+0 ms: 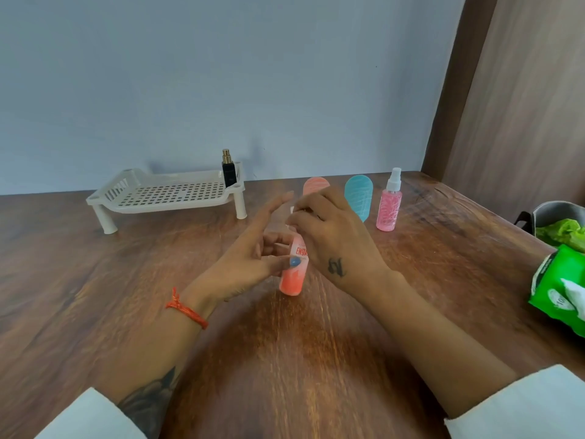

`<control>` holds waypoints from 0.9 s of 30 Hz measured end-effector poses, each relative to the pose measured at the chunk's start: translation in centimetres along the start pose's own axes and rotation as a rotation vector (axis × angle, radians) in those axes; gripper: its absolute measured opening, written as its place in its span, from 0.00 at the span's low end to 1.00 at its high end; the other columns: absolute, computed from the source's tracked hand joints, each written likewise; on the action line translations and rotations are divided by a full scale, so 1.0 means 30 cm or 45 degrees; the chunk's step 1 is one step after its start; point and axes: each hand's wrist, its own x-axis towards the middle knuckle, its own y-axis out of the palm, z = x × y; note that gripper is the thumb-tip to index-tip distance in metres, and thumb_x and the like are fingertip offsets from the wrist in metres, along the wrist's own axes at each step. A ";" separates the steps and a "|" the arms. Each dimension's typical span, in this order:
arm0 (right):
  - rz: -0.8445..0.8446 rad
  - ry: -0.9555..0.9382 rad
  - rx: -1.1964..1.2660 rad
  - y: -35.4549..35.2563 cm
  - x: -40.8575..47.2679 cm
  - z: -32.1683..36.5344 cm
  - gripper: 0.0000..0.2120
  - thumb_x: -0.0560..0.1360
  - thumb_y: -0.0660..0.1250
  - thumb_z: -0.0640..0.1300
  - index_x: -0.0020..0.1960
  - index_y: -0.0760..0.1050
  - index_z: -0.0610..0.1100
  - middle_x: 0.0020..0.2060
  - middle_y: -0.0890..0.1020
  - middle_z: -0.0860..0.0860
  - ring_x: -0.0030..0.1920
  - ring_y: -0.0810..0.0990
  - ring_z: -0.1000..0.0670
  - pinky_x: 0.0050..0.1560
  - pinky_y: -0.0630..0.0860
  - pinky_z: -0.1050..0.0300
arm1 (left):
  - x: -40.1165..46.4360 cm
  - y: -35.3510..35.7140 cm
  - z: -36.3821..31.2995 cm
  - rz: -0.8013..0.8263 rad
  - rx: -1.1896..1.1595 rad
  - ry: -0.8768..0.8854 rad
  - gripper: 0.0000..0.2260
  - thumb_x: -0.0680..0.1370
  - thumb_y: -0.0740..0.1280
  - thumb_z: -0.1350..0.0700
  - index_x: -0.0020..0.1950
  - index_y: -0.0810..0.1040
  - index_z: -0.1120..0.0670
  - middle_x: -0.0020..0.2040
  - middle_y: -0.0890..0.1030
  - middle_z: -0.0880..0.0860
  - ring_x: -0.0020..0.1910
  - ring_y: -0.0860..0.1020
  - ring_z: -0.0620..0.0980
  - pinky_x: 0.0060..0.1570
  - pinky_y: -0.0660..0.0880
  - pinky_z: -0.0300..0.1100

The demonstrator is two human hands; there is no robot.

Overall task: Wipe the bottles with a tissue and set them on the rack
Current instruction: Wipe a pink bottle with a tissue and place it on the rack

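Observation:
An orange-pink bottle [292,274] stands on the table in the middle. My left hand [250,258] holds its body, thumb in front and curled fingers behind, with the index finger stretched out. My right hand [332,236] is closed over the bottle's top. A bit of white shows under its fingers; whether that is tissue or the cap I cannot tell. The white slotted rack [164,193] stands at the back left, with a black bottle with a gold top [229,171] on its right corner. A salmon bottle [315,185], a teal bottle [359,196] and a pink spray bottle [389,205] stand behind my hands.
A green tissue pack [557,286] with a white tissue sticking out lies at the right edge of the wooden table [126,280]. Behind it is a metal bin [554,213] with a green bag inside. A wall runs along the table's back edge.

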 end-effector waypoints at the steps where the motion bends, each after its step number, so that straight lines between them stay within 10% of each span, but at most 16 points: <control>1: 0.025 0.000 0.001 -0.003 -0.002 0.000 0.11 0.62 0.76 0.34 0.43 0.79 0.40 0.44 0.80 0.45 0.49 0.70 0.47 0.38 0.77 0.53 | 0.000 -0.001 0.000 0.004 0.001 -0.005 0.40 0.71 0.70 0.69 0.71 0.59 0.36 0.48 0.80 0.57 0.46 0.80 0.51 0.51 0.79 0.51; 17: -0.205 0.452 0.306 -0.035 -0.057 -0.059 0.05 0.71 0.69 0.33 0.46 0.80 0.39 0.43 0.81 0.46 0.44 0.78 0.51 0.46 0.77 0.59 | -0.004 -0.023 0.006 0.017 0.013 -0.034 0.38 0.73 0.68 0.69 0.69 0.57 0.35 0.54 0.82 0.57 0.52 0.82 0.53 0.49 0.80 0.47; 27: 0.372 -0.425 -0.177 -0.098 0.022 -0.024 0.21 0.57 0.77 0.29 0.49 0.79 0.33 0.48 0.81 0.39 0.50 0.79 0.39 0.38 0.81 0.47 | -0.008 -0.030 0.012 0.030 -0.020 0.011 0.39 0.72 0.69 0.70 0.70 0.59 0.35 0.50 0.78 0.61 0.50 0.79 0.57 0.50 0.80 0.50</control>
